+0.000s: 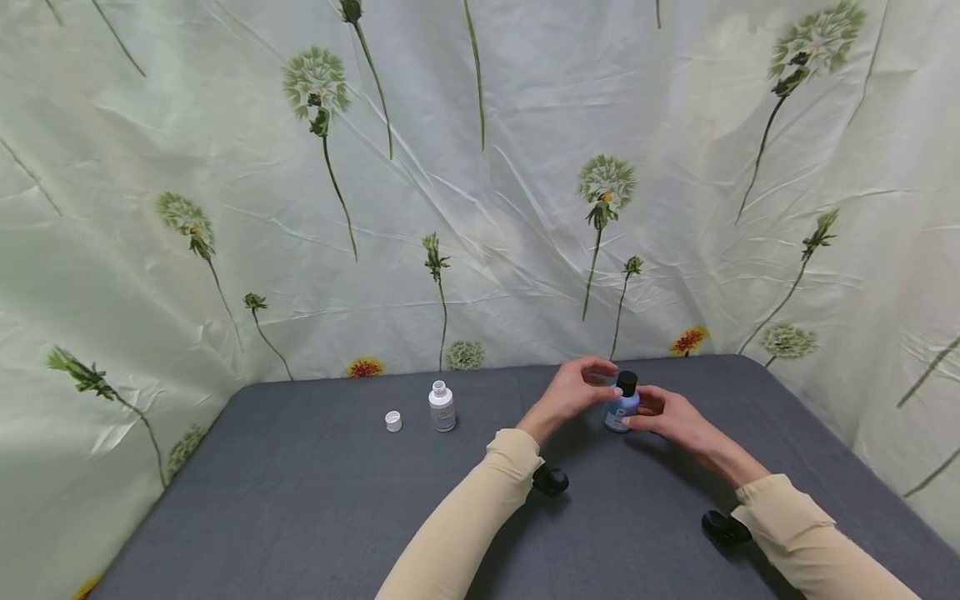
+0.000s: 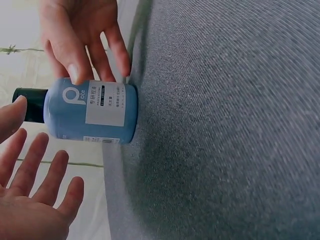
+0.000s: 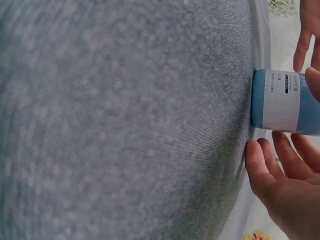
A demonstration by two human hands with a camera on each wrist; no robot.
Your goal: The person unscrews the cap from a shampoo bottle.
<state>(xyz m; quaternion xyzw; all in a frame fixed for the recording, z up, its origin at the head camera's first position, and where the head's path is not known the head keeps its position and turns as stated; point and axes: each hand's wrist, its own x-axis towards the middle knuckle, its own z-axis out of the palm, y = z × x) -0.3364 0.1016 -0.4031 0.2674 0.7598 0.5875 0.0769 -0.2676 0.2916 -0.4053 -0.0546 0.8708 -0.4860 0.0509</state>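
Note:
A blue shampoo bottle [image 1: 620, 412] with a black cap [image 1: 627, 383] and a pale label stands upright near the back edge of the table. My right hand [image 1: 672, 421] holds its body from the right, thumb on the front and fingers round the far side. From the left, my left hand [image 1: 572, 389] reaches to the cap. In the left wrist view its thumb [image 2: 11, 119] overlaps the black cap, while its other fingers are spread out beside the bottle.
A small white bottle [image 1: 442, 408] without a cap stands further left on the grey table [image 1: 315, 500]. Beside it lies a white cap [image 1: 393, 422]. A flowered curtain [image 1: 510, 208] hangs behind the table. Dark devices sit under both wrists.

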